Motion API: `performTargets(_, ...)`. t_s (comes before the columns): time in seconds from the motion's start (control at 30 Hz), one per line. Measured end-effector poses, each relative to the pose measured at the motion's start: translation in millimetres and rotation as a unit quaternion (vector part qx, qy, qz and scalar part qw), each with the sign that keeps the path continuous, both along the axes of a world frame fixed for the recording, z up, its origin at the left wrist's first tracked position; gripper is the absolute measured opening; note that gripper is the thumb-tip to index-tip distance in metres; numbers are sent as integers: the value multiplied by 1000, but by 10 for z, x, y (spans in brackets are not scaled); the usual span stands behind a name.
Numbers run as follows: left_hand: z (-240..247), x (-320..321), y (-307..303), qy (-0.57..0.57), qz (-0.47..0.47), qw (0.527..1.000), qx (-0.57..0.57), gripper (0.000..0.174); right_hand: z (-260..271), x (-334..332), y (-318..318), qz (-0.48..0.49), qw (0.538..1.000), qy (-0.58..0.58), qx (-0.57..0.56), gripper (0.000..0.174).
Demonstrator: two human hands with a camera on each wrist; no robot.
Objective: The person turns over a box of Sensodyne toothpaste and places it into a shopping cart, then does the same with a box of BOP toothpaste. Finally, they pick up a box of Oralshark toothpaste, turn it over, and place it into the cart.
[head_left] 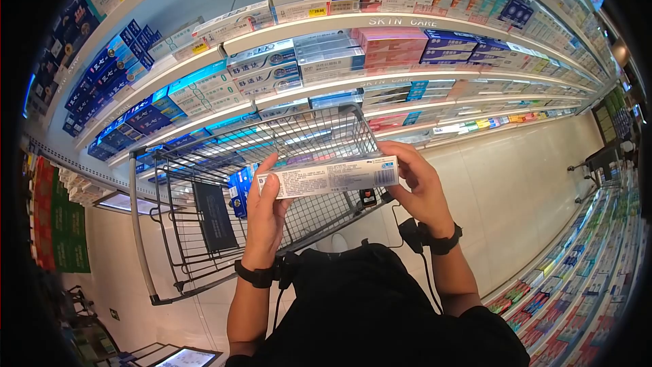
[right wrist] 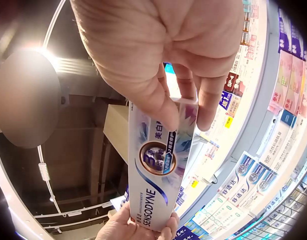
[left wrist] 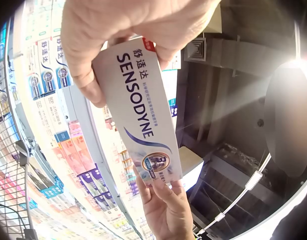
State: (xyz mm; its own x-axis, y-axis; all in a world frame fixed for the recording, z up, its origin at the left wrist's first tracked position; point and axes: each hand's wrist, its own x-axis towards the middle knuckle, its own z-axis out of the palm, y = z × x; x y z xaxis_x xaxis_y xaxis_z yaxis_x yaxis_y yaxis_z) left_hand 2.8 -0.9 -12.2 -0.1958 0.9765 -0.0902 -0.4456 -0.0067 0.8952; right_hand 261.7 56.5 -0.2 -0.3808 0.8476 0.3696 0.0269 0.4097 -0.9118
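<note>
A white Sensodyne toothpaste box (head_left: pixel 333 178) is held lengthwise between both hands over a shopping cart. In the head view its side with small print and a barcode faces up. My left hand (head_left: pixel 265 212) grips the left end, its thumb on the near side. The right hand (head_left: pixel 422 187) pinches the opposite end between thumb and fingers. From the left wrist, the box's front (left wrist: pixel 138 110) shows the brand name and a round emblem. The right wrist view shows the same printed front (right wrist: pixel 156 165), with fingertips along its upper end.
The wire shopping cart (head_left: pixel 151 278) stands in front of me, a blue box (head_left: pixel 239 190) inside it. Beyond it, a shelf edge (head_left: pixel 326 25) carries rows of toothpaste boxes. More stocked shelves (head_left: pixel 564 292) line the right, across the tiled floor (head_left: pixel 489 197).
</note>
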Motion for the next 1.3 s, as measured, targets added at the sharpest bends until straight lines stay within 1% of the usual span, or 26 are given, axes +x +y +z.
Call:
performTargets(0.07,-21,-22,-2,16,-4,1000,-7,64,-6,-4,-2,0,1000,-1,2,63)
performTargets(0.37,-27,-26,-12,-2,-7,1000,19,60,9,-31,-23,1,1000,2,-20,64)
performTargets(0.67,-11,-46,-22,-20,-12,999,26,61,51,-49,-25,-3,1000,-15,-2,66)
performTargets(0.87,-42,-84,-9,-26,-5,999,28,61,31,-62,-18,-5,1000,3,-10,68)
performTargets(0.97,-18,-96,-10,-34,-10,999,30,60,40,-72,-10,-10,999,17,-25,67)
performTargets(1.07,19,-81,-7,-32,-3,999,29,60,-3,-94,-10,-6,994,72,-81,65)
performTargets(1.17,-6,-78,-1,-33,5,999,29,59,40,-111,-28,10,984,90,-153,66)
performTargets(1.3,-25,-58,-10,-30,13,999,23,59,38,-109,-30,2,981,74,-182,58)
